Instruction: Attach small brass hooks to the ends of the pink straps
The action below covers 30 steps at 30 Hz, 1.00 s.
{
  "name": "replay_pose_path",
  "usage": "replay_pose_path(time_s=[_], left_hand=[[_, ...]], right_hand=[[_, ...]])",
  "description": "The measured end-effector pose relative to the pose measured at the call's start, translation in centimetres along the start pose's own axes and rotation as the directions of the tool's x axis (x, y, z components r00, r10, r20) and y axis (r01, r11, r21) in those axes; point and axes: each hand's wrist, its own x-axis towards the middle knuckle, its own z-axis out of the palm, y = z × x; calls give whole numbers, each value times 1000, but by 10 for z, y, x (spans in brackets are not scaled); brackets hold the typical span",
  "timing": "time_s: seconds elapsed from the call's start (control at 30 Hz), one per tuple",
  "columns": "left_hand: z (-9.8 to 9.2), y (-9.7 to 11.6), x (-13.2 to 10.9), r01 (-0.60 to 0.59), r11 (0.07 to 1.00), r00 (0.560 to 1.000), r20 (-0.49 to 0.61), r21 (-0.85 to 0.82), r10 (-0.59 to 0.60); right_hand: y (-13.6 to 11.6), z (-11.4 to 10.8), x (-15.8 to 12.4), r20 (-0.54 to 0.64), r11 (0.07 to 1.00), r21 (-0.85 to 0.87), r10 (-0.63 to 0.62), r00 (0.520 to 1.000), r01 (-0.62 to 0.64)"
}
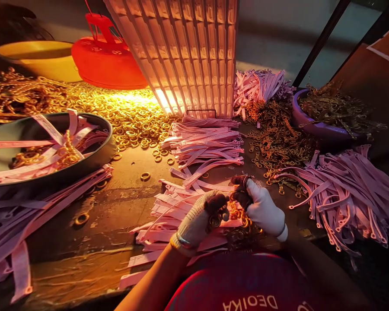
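Both my hands wear white knit gloves with dark fingertips and meet close to my chest. My left hand (201, 218) is closed, pinching small gold rings. My right hand (261, 207) is closed on a short gold chain (238, 211) that hangs between the two hands. Under them lies a pile of pink straps (168, 207), and a neater stack of pink straps (207, 142) sits just beyond.
A heap of loose gold rings (129, 116) covers the back left. A dark round pan (103, 151) with straps and chain stands at left. Dark chains (275, 138), a purple bowl (314, 127), more straps (350, 185), a white slatted panel (188, 52), a red lid (106, 65) and a yellow bowl (35, 56) surround.
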Motion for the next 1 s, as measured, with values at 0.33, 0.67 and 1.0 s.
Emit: replay_pose_path(time_s=[0.33,0.67,1.0], left_hand=[[3,4,-7,-231,840,972,73,490,225],[8,2,-7,37,999,993,-116,2,-36],[2,0,2,308,951,950,62,-15,-306]], right_hand=[[2,2,3,86,996,-87,-31,996,38],[29,-22,-11,-4,986,-167,-1,1000,0],[16,-11,0,310,504,-760,-275,910,411]])
